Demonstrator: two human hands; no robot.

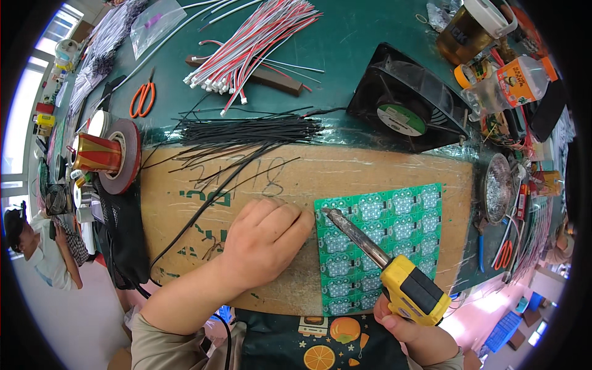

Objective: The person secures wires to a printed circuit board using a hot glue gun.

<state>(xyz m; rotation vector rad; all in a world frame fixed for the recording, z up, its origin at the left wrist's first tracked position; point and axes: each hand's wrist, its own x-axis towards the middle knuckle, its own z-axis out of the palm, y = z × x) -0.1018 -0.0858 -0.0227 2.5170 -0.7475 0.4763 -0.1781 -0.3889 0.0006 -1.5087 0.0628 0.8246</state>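
A green panel of circuit boards (337,265) lies on the brown cardboard sheet in front of me. My right hand (404,327) is closed round the lower part of a yellow and black soldering iron (416,290), which slants up and left over the panel. Its dark tip is at the panel's upper left corner; whether it touches there I cannot tell. Just left of that corner is my left hand (265,237), its fingers curled together with the back of the hand upward. What those fingers hold, if anything, is hidden.
Beyond the cardboard (246,172) lie black wires (246,128) and a bundle of red and white wires (253,46). A black fan (407,98) stands far right, near plastic bottles (512,83). At left are a reel (128,157), a can (97,154) and orange-handled cutters (142,98).
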